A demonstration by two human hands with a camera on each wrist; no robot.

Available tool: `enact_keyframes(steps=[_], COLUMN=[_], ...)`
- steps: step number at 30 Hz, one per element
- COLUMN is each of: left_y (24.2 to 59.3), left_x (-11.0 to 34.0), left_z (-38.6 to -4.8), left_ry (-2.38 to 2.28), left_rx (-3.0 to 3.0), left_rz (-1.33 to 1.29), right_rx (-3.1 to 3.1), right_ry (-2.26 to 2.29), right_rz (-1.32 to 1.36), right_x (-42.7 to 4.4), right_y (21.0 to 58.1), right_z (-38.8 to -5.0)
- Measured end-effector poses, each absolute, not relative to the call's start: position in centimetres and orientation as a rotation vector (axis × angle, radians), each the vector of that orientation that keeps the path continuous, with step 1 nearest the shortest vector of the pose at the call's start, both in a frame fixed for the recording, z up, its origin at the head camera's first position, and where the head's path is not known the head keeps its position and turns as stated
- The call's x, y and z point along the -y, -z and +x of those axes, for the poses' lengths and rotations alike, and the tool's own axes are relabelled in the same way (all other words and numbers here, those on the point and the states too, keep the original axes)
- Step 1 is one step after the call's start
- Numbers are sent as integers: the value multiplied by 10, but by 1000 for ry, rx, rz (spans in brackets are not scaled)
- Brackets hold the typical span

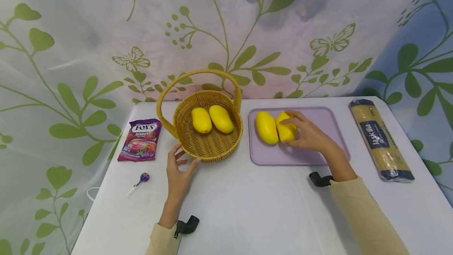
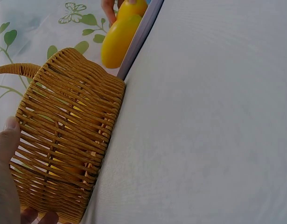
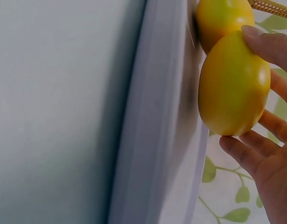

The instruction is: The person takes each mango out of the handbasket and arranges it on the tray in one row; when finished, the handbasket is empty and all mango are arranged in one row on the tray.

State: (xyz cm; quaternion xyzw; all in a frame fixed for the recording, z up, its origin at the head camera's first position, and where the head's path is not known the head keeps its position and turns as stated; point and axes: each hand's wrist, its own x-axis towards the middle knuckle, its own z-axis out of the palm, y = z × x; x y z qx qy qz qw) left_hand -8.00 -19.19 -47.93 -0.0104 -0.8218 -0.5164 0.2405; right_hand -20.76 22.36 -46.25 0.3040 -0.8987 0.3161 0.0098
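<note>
My right hand (image 1: pixel 307 132) curls its thumb and fingers around a yellow mango (image 3: pixel 234 86) over the lilac tray (image 1: pixel 301 160). A second mango (image 1: pixel 267 128) lies on the tray, right beside it. My left hand (image 1: pixel 179 177) is at the front left of a woven basket (image 1: pixel 216 154) with a tall handle. In the left wrist view its thumb (image 2: pixel 7 140) rests against the basket's outer wall, and other fingertips show at the lower edge. Inside the basket lie two more mangoes, a left one (image 1: pixel 201 120) and a right one (image 1: pixel 221 119).
Left of the basket lie a purple candy bag (image 1: pixel 139 140) and a lollipop (image 1: pixel 140 182). A pasta packet (image 1: pixel 380 140) lies right of the tray on the white table (image 1: pixel 255 207). A leaf-patterned curtain (image 1: pixel 148 30) hangs behind the table.
</note>
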Motion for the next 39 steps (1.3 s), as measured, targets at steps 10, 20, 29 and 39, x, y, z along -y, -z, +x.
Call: enact_keyframes(steps=[10,20,29,39], left_y=[477,475,474,473], left_x=[191,190,189,189], left_z=[-79,-79,-79,-79], left_ry=[1420,1421,1423,1412], left_rx=[2254,2245,2247,2241], left_rz=[-22,-26,-27,-27], right_rx=[2870,2921,2967,2918], right_ry=[-1020,-995,-979,-933], right_rz=[930,920,909,901], right_x=[-218,-216,-215,-212], right_y=[464,463,459,451], right_z=[-212,-216,-215,-212])
